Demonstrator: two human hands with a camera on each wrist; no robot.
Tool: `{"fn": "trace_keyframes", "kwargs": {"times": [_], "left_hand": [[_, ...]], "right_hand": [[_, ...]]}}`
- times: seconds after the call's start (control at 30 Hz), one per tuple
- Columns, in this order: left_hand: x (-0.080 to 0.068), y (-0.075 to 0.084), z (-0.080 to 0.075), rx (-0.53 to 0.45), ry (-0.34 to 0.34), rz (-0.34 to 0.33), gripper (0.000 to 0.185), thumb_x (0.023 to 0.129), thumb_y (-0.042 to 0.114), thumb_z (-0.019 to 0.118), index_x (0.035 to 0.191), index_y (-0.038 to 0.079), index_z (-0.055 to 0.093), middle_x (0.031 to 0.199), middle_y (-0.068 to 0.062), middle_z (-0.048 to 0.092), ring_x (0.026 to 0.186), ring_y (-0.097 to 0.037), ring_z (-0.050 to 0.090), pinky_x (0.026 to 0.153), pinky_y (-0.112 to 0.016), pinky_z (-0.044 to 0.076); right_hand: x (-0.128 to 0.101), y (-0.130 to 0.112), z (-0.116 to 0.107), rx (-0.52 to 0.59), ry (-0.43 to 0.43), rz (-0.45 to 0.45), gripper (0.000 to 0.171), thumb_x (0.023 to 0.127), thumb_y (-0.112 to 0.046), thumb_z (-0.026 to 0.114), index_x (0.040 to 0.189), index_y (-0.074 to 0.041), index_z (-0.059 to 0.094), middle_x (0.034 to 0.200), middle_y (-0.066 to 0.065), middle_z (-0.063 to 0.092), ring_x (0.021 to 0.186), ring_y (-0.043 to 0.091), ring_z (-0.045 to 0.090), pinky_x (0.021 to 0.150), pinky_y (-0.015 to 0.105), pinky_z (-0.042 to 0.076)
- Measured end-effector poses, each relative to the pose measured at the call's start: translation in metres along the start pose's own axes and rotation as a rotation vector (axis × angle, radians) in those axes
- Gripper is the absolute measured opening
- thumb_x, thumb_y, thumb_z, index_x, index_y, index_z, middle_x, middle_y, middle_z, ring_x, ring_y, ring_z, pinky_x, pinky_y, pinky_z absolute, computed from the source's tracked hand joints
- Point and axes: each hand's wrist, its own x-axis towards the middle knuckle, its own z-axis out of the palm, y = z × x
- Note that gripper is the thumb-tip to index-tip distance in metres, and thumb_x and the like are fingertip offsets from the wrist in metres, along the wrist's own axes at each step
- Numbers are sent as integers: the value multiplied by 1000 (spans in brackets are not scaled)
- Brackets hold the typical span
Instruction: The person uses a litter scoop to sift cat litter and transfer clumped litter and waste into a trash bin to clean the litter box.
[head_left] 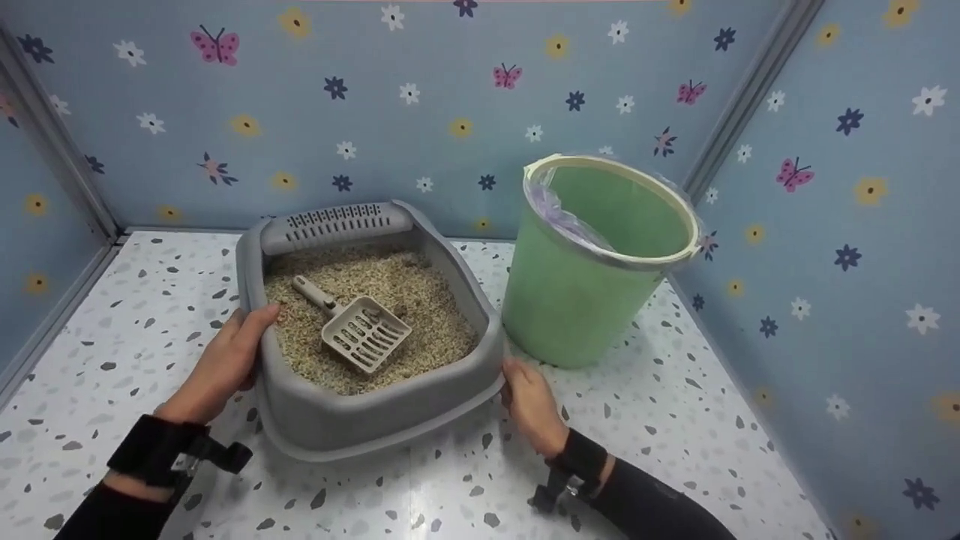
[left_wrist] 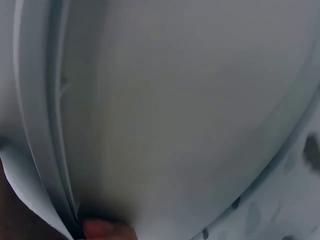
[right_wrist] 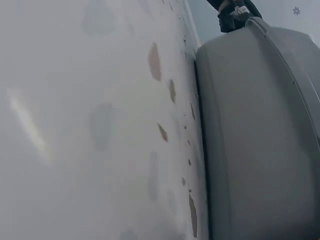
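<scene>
A grey litter box (head_left: 352, 424) with sandy litter (head_left: 442, 322) inside stands at an angle on the speckled surface. On the litter lies a beige slotted litter scoop (head_left: 365, 334), its handle toward the back left. My left hand (head_left: 225, 364) grips the box's left rim, thumb over the edge; a fingertip (left_wrist: 107, 230) shows against the outer wall in the left wrist view. At the front right corner, my right hand (head_left: 532, 401) holds the box's side, its fingers partly hidden. In the right wrist view the box wall (right_wrist: 250, 135) fills the right side.
Close to the right of the box stands a green trash bin (head_left: 577, 307) with a clear liner (head_left: 562, 214) over its rim. Flowered blue panels (head_left: 420, 112) enclose the white speckled tabletop (head_left: 675, 420) at the back and both sides.
</scene>
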Motion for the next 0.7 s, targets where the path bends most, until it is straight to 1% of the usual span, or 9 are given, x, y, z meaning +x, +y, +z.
{"fn": "trace_keyframes", "kwargs": {"times": [0.07,0.17,0.3,0.37,0.47,0.57,0.6,0.67,0.7], "left_hand": [[2,0,-1,8,-11,9,83,113,72,37,166,9,26,68,5,40,51,-9,34,45,-26,34],[-3,0,3,23,-24,-20,84,112,75,35,162,8,26,76,1,43,57,-13,40,50,-28,39],[-14,0,8,46,-30,-47,88,111,76,35,166,8,21,80,0,41,61,-14,41,53,-29,40],[-16,-2,9,39,-16,-29,86,112,75,37,160,5,26,74,-1,38,56,-14,36,50,-28,37],[-16,-5,5,34,-3,2,88,113,72,37,165,3,25,99,-16,56,77,-17,56,62,-24,47],[-12,-8,-1,43,1,7,86,113,72,36,165,3,28,101,-17,58,79,-18,58,64,-25,49],[-10,-8,-3,44,-4,8,86,113,72,36,167,5,27,101,-15,59,81,-17,58,65,-26,49],[-6,-7,-5,55,-5,6,83,113,73,35,164,8,32,80,-3,47,62,-15,47,54,-33,45],[-5,-7,-6,63,-8,9,83,112,75,35,163,9,33,74,-2,41,57,-17,41,51,-34,41]], "right_hand": [[6,-1,-5,-26,-13,-21,45,119,-24,44,75,-17,47,62,-5,41,56,13,36,54,26,32],[23,2,-13,-74,-21,-69,43,118,-29,46,76,-20,47,64,-6,43,56,13,39,54,26,33],[36,7,-15,-64,-25,-74,40,117,-35,46,79,-21,50,66,-5,46,55,11,44,51,26,38],[33,4,-11,-33,-19,-41,40,118,-35,45,82,-19,52,65,-5,45,53,11,42,49,26,37],[26,4,-5,-4,-24,-23,37,119,-33,43,88,-17,55,64,-5,44,52,10,40,49,25,35],[14,2,0,10,-53,-24,38,122,-30,40,99,-9,62,67,-5,45,54,11,40,51,25,35],[10,2,0,21,-65,-24,38,122,-28,40,104,-7,65,69,-4,46,56,11,41,53,24,36],[6,2,-1,31,-84,-28,39,122,-27,40,111,-4,69,72,-4,47,59,11,41,55,24,37],[5,2,-2,35,-93,-32,39,122,-27,40,111,-3,70,73,-4,48,60,11,42,56,23,37]]}}
